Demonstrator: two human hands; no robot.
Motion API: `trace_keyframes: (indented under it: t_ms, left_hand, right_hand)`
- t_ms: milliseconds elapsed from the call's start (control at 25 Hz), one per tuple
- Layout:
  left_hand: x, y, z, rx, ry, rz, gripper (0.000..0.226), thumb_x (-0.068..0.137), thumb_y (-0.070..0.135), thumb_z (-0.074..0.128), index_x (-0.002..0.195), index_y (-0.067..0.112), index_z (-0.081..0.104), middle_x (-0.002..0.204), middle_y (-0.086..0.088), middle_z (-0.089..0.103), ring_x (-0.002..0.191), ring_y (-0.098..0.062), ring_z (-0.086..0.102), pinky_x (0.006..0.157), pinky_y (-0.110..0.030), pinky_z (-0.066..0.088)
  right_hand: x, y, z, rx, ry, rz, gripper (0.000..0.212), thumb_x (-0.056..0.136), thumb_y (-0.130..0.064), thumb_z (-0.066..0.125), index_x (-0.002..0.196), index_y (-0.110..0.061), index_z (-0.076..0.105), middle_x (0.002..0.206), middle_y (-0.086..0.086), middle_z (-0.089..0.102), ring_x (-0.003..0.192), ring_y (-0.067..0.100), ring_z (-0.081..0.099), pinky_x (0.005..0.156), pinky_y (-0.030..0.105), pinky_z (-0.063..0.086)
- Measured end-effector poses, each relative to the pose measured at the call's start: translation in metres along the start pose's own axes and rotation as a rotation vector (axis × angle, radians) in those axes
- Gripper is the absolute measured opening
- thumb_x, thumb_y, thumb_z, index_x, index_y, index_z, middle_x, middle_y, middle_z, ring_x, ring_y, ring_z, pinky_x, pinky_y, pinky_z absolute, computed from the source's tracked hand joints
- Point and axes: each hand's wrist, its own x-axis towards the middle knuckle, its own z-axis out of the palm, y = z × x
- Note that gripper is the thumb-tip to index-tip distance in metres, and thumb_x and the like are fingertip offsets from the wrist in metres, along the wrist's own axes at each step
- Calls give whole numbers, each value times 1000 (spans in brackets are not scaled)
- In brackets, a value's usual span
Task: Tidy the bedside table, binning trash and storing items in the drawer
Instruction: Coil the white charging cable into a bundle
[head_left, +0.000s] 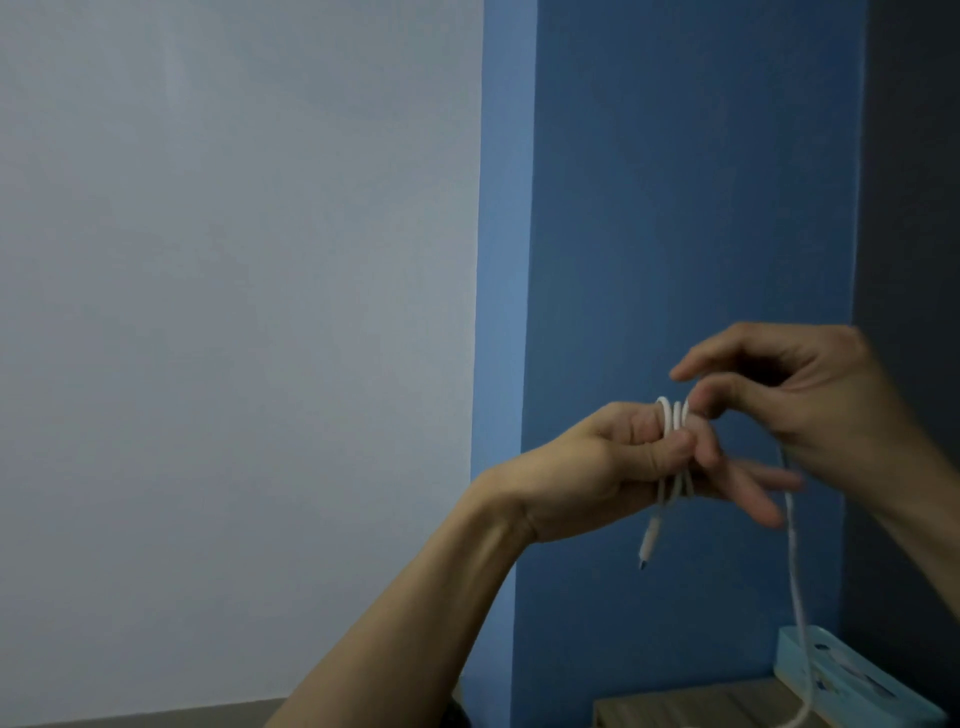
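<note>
Pale grey wall (234, 312) at 9 o'clock, matte blue wall (675, 182) at 1; wooden surface (675, 706) and glossy pale-blue box (872, 696) at 5; left hand (613, 467) pinches smooth white cable (675, 414) coils looped round its fingers (753, 480); right hand (821, 405) fingers curled, grip unclear; tail hangs to the surface.

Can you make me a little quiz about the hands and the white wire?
1. True or false: the white cable is looped round fingers of the left hand.
2. Where does its plug end hang? A) below the left hand B) on a pillow C) in a cup
3. Fill in: the cable's loose length trails down toward the wooden ____.
Key: 1 true; 2 A; 3 table.
</note>
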Motion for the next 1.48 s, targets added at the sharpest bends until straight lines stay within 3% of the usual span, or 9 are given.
trace_keyframes:
  t_ms: [120, 240, 320, 480, 720, 920, 1160, 1320, 1480]
  left_hand:
    - [-2, -1, 3, -15, 0, 3, 32, 95, -1, 24, 97, 13, 53, 88, -9, 75, 79, -10, 69, 68, -14, 46]
    - [1, 1, 7, -57, 63, 37, 31, 92, -5, 29, 101, 11, 54, 105, -25, 68, 80, -9, 70, 70, -14, 51]
    - [2, 4, 5, -99, 116, 67, 27, 92, -5, 30, 106, 6, 51, 122, -28, 52, 89, -9, 69, 81, -17, 54]
    - [0, 8, -8, -105, 262, 102, 24, 97, -1, 31, 109, 9, 49, 134, -17, 46, 114, -14, 61, 93, -19, 49]
    - [-8, 19, -35, 170, 428, 25, 26, 97, -1, 34, 108, 10, 54, 129, -12, 57, 117, -16, 57, 100, -25, 45]
    - [-15, 14, -35, 436, 397, -156, 23, 95, -4, 40, 108, 0, 59, 99, -11, 67, 85, -5, 62, 82, -16, 49]
    - [-17, 11, -21, 195, 128, -123, 32, 99, 9, 25, 104, 7, 56, 93, -22, 72, 92, -14, 65, 88, -20, 47]
    - [-17, 13, -11, 82, 150, -67, 31, 97, 7, 26, 94, 12, 56, 78, 2, 74, 78, -6, 68, 78, -16, 49]
    - [-12, 16, -9, 8, 185, -2, 29, 98, 3, 29, 105, 6, 57, 118, -19, 60, 89, -10, 70, 82, -15, 52]
  right_hand:
    - [-4, 15, 2, 150, -19, 122, 38, 54, -66, 68, 71, -32, 72, 56, -7, 63, 51, 6, 53, 50, 12, 45]
    - [-11, 32, 20, 470, 8, 378, 17, 66, -33, 67, 60, -17, 71, 61, 14, 58, 41, 17, 56, 39, 19, 47]
    - [-16, 33, 35, 493, 30, 516, 10, 59, -12, 66, 50, -15, 67, 50, 3, 60, 38, 15, 56, 35, 19, 44]
    - [-26, 40, 52, 147, 26, 412, 33, 81, -18, 64, 51, -9, 57, 42, 4, 48, 34, 9, 37, 37, 19, 27]
    - [-36, 22, 39, -307, -297, 165, 19, 88, -27, 55, 89, -18, 72, 58, 1, 59, 43, 9, 47, 45, 18, 34]
    - [-19, -1, 15, -575, -220, -70, 30, 79, -49, 46, 70, -30, 67, 45, -19, 50, 52, 1, 52, 51, 17, 37]
    - [8, 4, 14, -188, 35, -65, 9, 74, -21, 72, 66, -23, 70, 55, -7, 64, 49, 9, 58, 49, 18, 43]
    - [12, 18, 24, 150, 44, 74, 11, 74, -33, 64, 75, -28, 74, 50, -4, 61, 44, 4, 49, 46, 12, 38]
    - [4, 31, 44, 388, 54, 314, 20, 83, -17, 61, 68, -22, 75, 56, -1, 69, 49, 7, 61, 43, 17, 46]
